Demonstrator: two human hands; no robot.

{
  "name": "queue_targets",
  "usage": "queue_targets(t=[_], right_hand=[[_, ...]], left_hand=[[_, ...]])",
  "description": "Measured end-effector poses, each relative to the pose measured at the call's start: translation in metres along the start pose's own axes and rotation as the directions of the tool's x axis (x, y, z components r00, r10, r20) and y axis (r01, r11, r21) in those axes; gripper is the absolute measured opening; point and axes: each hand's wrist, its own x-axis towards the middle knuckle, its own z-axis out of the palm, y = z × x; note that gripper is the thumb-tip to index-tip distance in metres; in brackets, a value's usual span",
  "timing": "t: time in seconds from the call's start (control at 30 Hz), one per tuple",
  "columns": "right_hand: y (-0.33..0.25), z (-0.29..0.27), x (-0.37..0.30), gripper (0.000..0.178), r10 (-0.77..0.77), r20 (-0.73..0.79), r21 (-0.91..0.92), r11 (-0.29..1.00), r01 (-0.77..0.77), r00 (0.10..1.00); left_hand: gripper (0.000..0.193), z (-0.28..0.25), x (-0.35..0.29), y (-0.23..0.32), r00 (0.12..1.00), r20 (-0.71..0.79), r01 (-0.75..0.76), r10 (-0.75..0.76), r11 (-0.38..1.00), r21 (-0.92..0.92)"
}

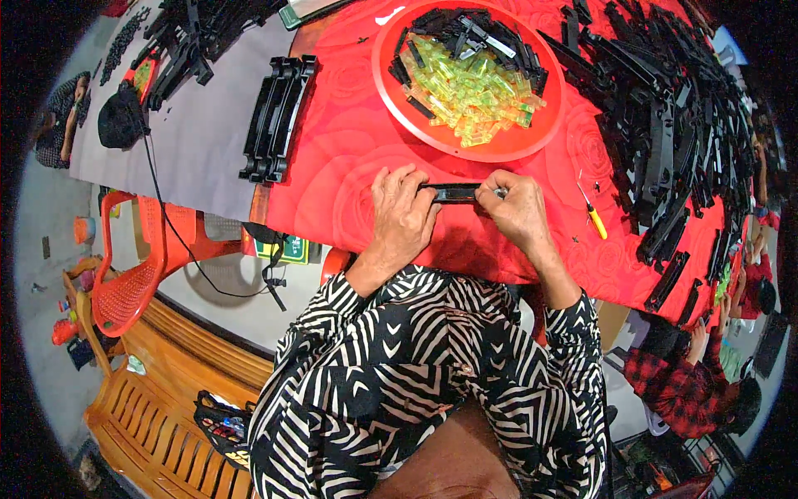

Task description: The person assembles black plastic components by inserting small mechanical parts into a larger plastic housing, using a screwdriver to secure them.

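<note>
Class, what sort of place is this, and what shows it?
Probably a home-like room serving as a small workshop: black plastic parts heaped on a red tablecloth, with a slatted wooden bench nearby.

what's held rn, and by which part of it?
A black plastic strip, held at both ends: left hand on its left end, right hand on its right.

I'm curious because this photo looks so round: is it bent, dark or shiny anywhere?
In the head view, corners are black and the person in checks looks tipped near the right edge; pale sheen streaks the black parts; the left hand and right hand look fairly sharp, but the black piece between them shows little detail.
</note>
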Motion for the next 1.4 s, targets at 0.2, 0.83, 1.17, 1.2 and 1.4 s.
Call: queue_targets(t=[0.2, 0.83, 1.17, 1.2, 1.4], right_hand=[[0.003, 0.004, 0.002, 0.017, -0.044, 0.03, 0.081, 0.996, 0.042, 0.999], [-0.008, 0.003, 0.002, 0.015, -0.14, 0.004, -0.257, 0.957, 0.136, 0.99], [0.01, 0.0, -0.008, 0.013, -0.206, -0.096, -0.161, 0.969, 0.189, 0.974], [0.014, 0.001, -0.011, 0.012, -0.293, -0.171, -0.178, 0.948, 0.263, 0.941], [0.023, 0.009, -0.027, 0.016, -0.501, -0.153, -0.166, 0.863, 0.477, 0.852]], left_hand=[[0.021, 0.005, -0.002, -0.003, 0.999, -0.034, -0.005, 0.004, 1.0, -0.027], [0.023, 0.014, 0.017, 0.009, 0.989, -0.048, -0.139, 0.138, 0.99, -0.013], [0.02, 0.019, 0.016, 0.007, 0.992, -0.007, -0.123, 0.123, 0.989, -0.087], [0.02, 0.018, 0.015, 0.008, 0.992, -0.007, -0.123, 0.123, 0.989, -0.083], [0.021, 0.02, 0.012, 0.011, 0.988, -0.046, -0.152, 0.15, 0.987, -0.041]])
